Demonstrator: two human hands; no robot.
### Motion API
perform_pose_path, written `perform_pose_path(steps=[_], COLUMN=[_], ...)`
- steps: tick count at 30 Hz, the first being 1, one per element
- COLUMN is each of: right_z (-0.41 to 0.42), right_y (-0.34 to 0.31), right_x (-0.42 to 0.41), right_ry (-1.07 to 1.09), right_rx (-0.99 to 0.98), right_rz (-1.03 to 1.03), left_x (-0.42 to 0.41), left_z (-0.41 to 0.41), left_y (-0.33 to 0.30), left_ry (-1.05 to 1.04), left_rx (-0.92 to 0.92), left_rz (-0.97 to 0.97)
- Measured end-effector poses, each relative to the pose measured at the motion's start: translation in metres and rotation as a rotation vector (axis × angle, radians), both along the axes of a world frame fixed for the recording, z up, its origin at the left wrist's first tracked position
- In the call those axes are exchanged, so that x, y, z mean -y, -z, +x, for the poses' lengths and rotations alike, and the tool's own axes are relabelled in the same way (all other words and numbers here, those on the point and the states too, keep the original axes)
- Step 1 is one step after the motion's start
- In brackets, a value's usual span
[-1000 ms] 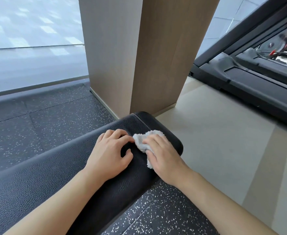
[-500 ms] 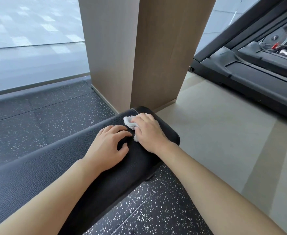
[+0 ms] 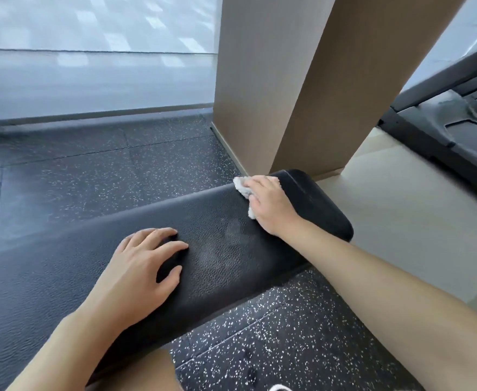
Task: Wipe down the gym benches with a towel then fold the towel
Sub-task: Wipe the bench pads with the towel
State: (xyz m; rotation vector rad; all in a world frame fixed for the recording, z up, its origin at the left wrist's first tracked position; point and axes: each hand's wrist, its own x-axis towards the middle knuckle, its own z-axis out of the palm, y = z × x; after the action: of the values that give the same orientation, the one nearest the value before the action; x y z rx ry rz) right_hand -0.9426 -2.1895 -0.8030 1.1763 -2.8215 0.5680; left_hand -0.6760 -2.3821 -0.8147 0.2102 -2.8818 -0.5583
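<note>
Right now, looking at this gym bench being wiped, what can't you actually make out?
- Head view: most of the towel lies hidden under the right hand; its size and fold are unclear.
- The bench runs off the left edge; its legs are not seen.
- The black machine is cut off at the right edge.
- A white thing at the bottom edge is too cropped to identify.
</note>
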Motion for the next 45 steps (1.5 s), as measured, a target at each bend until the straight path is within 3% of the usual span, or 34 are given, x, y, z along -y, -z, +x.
perform_pose_path(steps=[3,6,9,11,14,17,20,23,25,27,31,33,35,39,41,43,45], right_z=[0.066,0.144,0.150,0.107,0.034,0.029,0.095,0.176,0.173,0.133,0.039,0.034,0.063,0.160,0.152,0.103,0.041], right_y=[0.002,0.004,0.002,-0.001,-0.006,-0.001,-0.001,-0.002,-0.002,-0.007,-0.009,-0.002,-0.002,-0.006,-0.007,-0.009,-0.012], right_x=[0.047,0.063,0.041,0.017,-0.024,-0.023,0.001,-0.001,-0.018,-0.035,-0.068,-0.060,-0.036,-0.015,-0.030,-0.047,-0.063], right_ry=[-0.064,-0.325,-0.522,-0.383,0.032,0.186,0.093,-0.228,-0.393,-0.335,0.181,0.281,0.252,-0.195,-0.324,-0.232,0.036], right_rx=[-0.012,0.010,0.019,-0.004,-0.042,-0.058,-0.056,0.026,0.045,0.042,-0.005,-0.026,-0.069,0.009,0.048,0.034,0.036], right_rz=[-0.037,-0.037,-0.016,-0.017,-0.016,-0.014,-0.085,-0.092,-0.054,-0.033,-0.048,-0.039,-0.075,-0.124,-0.065,-0.039,-0.047], left_x=[0.015,0.025,0.026,0.022,0.014,0.007,0.003,0.002,0.004,0.006,0.001,-0.005,-0.008,-0.010,-0.008,-0.007,-0.008], left_z=[0.026,0.037,0.035,0.033,0.025,0.009,-0.006,-0.012,-0.012,-0.011,-0.014,-0.019,-0.025,-0.033,-0.034,-0.035,-0.036], left_y=[0.002,0.003,0.003,0.003,0.003,0.003,0.003,0.004,0.005,0.005,0.003,0.003,0.004,0.005,0.005,0.005,0.004], left_ry=[-0.072,-0.096,-0.105,-0.136,-0.158,-0.111,-0.101,-0.091,-0.080,-0.060,-0.047,-0.025,-0.014,0.001,0.011,0.024,0.030], left_rx=[-0.001,-0.007,-0.033,-0.066,-0.109,-0.104,-0.102,-0.115,-0.119,-0.114,-0.109,-0.097,-0.102,-0.123,-0.128,-0.115,-0.103], left_rz=[0.016,0.047,0.070,0.086,0.097,0.095,0.127,0.129,0.133,0.127,0.129,0.127,0.133,0.128,0.123,0.117,0.116])
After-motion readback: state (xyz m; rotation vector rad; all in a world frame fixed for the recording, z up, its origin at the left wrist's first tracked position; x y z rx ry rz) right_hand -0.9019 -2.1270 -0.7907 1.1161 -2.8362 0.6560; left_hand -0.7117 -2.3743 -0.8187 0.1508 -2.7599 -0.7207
